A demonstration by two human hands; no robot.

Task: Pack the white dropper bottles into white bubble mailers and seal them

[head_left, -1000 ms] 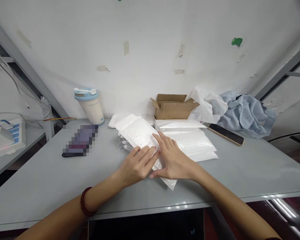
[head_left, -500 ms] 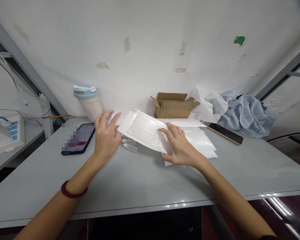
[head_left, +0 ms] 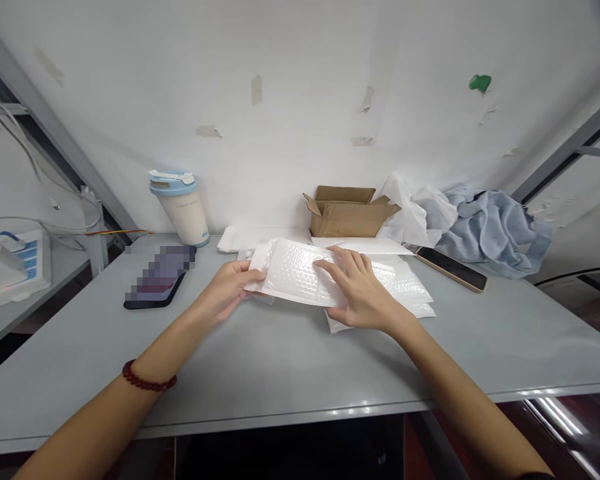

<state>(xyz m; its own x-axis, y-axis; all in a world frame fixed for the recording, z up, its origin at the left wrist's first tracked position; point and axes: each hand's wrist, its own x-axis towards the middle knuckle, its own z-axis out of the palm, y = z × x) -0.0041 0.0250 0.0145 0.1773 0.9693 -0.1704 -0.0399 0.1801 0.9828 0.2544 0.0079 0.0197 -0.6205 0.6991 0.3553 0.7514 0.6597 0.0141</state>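
I see white bubble-padded mailer (head_left: 293, 277) just above grey desk (head_left: 280, 373), long axis left-right, between hands. Left hand (head_left: 225, 293) pinches left end; right hand (head_left: 363, 297) holds right half, fingers spread on top.

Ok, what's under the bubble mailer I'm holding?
The bubble mailer overlaps a stack of white mailers on the grey table at its right end. The mailer itself, the left hand and the right hand cover whatever lies beneath its middle.

Screen of dark phone (head_left: 156, 280) pixelated; white device (head_left: 10, 267) cut by left edge; left hand (head_left: 225, 293) fingertips hidden under bubble mailer (head_left: 295, 277)
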